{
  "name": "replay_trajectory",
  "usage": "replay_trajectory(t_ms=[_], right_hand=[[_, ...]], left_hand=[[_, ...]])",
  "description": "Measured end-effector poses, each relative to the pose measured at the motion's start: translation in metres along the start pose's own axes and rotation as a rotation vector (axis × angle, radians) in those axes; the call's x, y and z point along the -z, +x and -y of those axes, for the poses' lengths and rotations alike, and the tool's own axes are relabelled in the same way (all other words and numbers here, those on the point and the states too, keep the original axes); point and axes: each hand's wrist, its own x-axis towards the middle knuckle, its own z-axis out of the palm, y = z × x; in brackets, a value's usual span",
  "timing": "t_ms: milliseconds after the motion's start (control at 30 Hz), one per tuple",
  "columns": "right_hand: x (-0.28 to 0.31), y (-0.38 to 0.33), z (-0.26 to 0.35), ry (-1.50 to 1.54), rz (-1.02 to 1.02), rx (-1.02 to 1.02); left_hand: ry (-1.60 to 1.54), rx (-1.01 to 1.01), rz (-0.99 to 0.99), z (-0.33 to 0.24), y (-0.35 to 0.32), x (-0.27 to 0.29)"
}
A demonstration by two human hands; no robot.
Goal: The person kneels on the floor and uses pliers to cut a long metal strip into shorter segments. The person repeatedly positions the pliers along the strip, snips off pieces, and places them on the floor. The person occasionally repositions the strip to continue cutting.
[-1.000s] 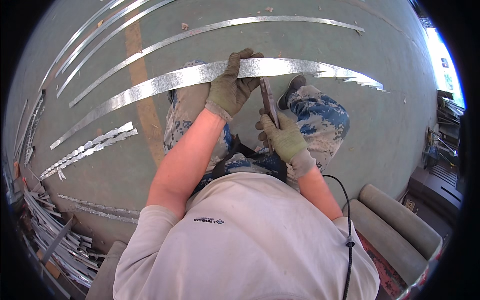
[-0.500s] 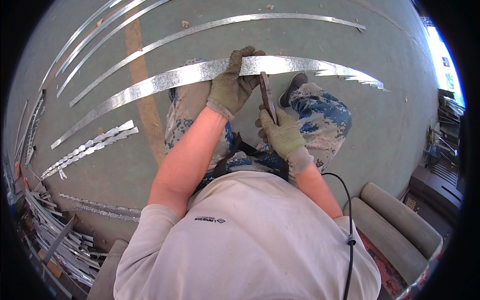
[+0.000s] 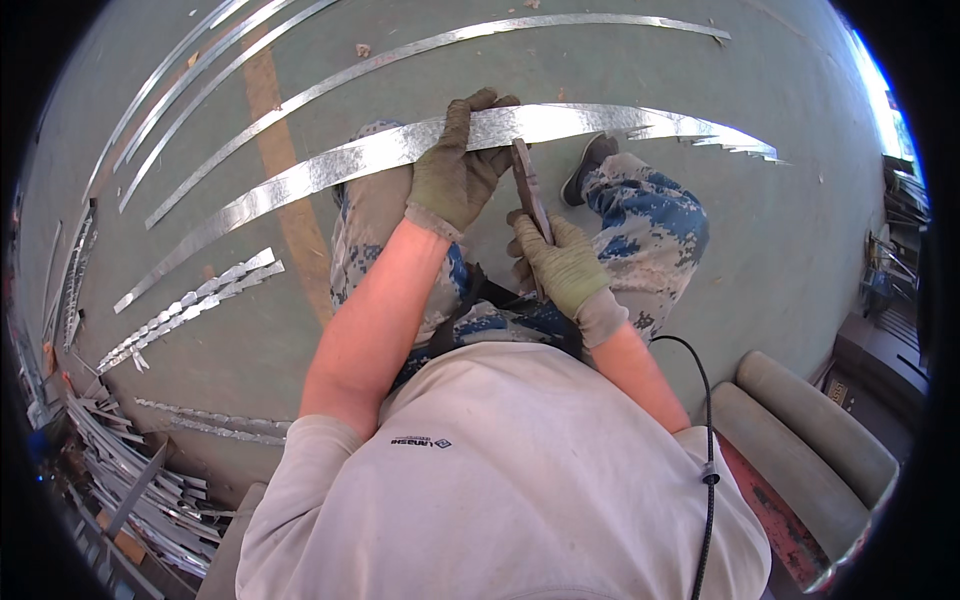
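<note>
A long, shiny sheet-metal strip stretches across in front of me, above my knees. Its right-hand part carries a row of slanted cuts along the near edge. My left hand, in a dirty work glove, grips the strip near its middle, thumb on the upper face and fingers partly hidden beneath. In my gloved right hand is a pair of dark, worn tin snips, the fingers closed around the handles. The snips' jaws point away from me and meet the strip's near edge, just right of my left hand.
Several flat metal strips lie on the green floor ahead and to the left. Twisted notched strips rest at the left, near a heap of metal scraps. Grey padded rolls are at my right.
The view has shifted slightly. Both hands keep their grips, and the snips stay at the same stretch of the strip's near edge, tilted a little more to the left.
</note>
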Motion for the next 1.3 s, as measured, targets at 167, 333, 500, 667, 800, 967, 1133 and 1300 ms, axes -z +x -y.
replay_trajectory(t_ms=[167,333,500,667,800,967,1133,1300], right_hand=[[0.002,0.004,-0.005,0.011,0.035,0.031],[0.009,0.002,0.001,0.045,0.101,-0.016],[0.020,0.002,0.010,0.043,0.206,-0.032],[0.030,0.004,0.006,0.176,0.347,-0.007],[0.038,0.006,-0.005,0.456,0.545,-0.041],[0.027,0.006,-0.019,0.994,0.866,-0.129],[0.022,0.012,-0.033,1.100,0.966,-0.110],[0.022,0.017,-0.026,0.915,0.877,-0.011]], left_hand=[[0.030,0.006,0.006,-0.001,0.001,0.002],[-0.004,0.015,0.010,-0.001,0.001,0.001],[-0.029,0.024,0.045,-0.003,0.001,0.003],[0.007,0.012,0.072,-0.004,-0.002,0.003],[0.031,0.016,0.063,-0.004,-0.008,-0.003],[0.053,0.012,0.079,-0.004,-0.009,-0.004],[0.069,0.002,0.023,-0.004,-0.012,-0.012],[0.087,-0.014,0.095,-0.004,-0.006,-0.005]])
